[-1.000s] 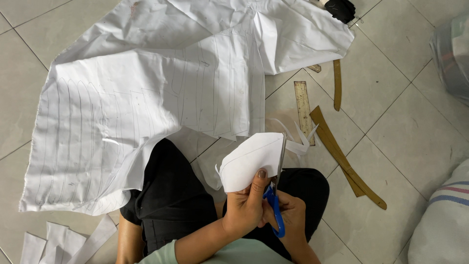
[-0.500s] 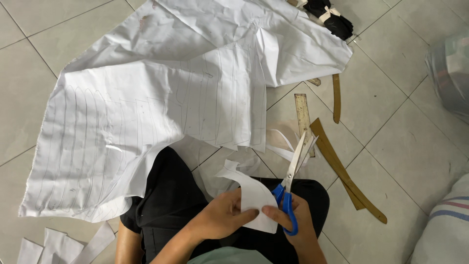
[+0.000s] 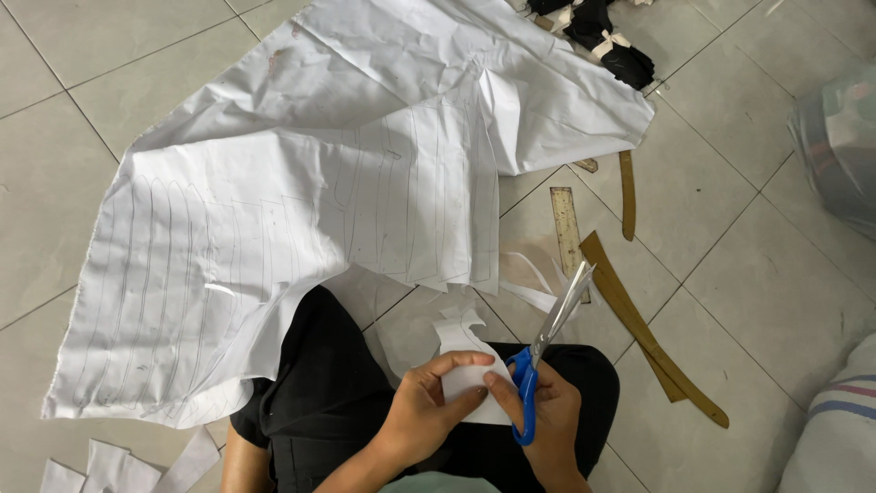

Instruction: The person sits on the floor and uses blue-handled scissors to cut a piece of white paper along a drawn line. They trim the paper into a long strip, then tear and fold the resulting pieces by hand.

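Down at the bottom centre of the frame, the left hand (image 3: 424, 411) pinches a small white cut piece (image 3: 470, 374) between thumb and fingers, over the person's lap in black trousers (image 3: 338, 402). Just to its right, the right hand (image 3: 547, 424) is closed through the blue handles of the scissors (image 3: 547, 342), whose blades are slightly parted and point up and right, clear of the piece's edge. Across the upper left and centre spreads a large white sheet (image 3: 301, 201) ruled with pencilled outlines, lying on the pale tiled floor (image 3: 776, 265). Right of centre lie a straight ruler (image 3: 568, 233), a long brown curved ruler (image 3: 643, 338) and a narrower curved one (image 3: 627, 194). White offcuts (image 3: 109, 467) sit at lower left, a black bundle (image 3: 607, 36) at the top, and a clear plastic bag (image 3: 839, 146) at the right edge.
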